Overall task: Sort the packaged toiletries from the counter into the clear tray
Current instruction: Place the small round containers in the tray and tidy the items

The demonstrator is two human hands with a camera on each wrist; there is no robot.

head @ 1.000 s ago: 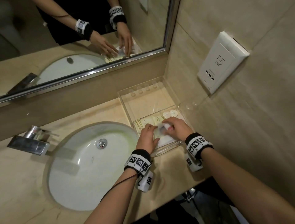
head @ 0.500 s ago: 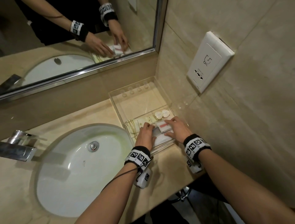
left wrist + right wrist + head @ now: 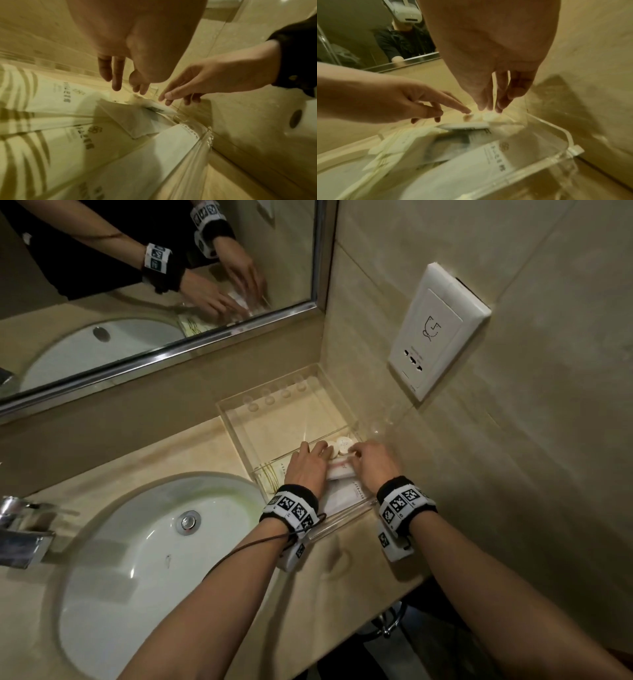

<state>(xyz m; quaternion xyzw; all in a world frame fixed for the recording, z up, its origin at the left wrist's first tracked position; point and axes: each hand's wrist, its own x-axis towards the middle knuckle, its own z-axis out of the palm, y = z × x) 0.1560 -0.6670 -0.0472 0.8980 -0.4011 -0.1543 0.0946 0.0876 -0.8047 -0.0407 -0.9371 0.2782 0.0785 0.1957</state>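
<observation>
The clear tray [image 3: 239, 419] sits in the counter corner, with a divider across it. Its near compartment holds gold-striped packets [image 3: 270, 478], a white packet with a red stripe [image 3: 339, 470], a white box [image 3: 346, 495] and two round white pieces [image 3: 343, 444] by the divider. My left hand [image 3: 317, 449] reaches over the packets, fingers stretched toward the round pieces. My right hand [image 3: 357, 451] hovers beside it; in the right wrist view its straight fingertips [image 3: 498, 108] touch the round pieces [image 3: 489, 116]. Neither hand grips anything. The left index finger [image 3: 464, 110] points down next to them.
A white sink basin [image 3: 144, 542] with a chrome tap [image 3: 20, 535] lies left of the tray. The mirror [image 3: 154, 285] runs along the back wall. On the right wall hangs a white socket plate [image 3: 435, 333]. The tray's far compartment [image 3: 291, 419] shows bare bottom.
Both hands have slid forward off the red-striped packet, which now lies flat in the tray, to the round pieces at the divider. The head camera has drifted right.
</observation>
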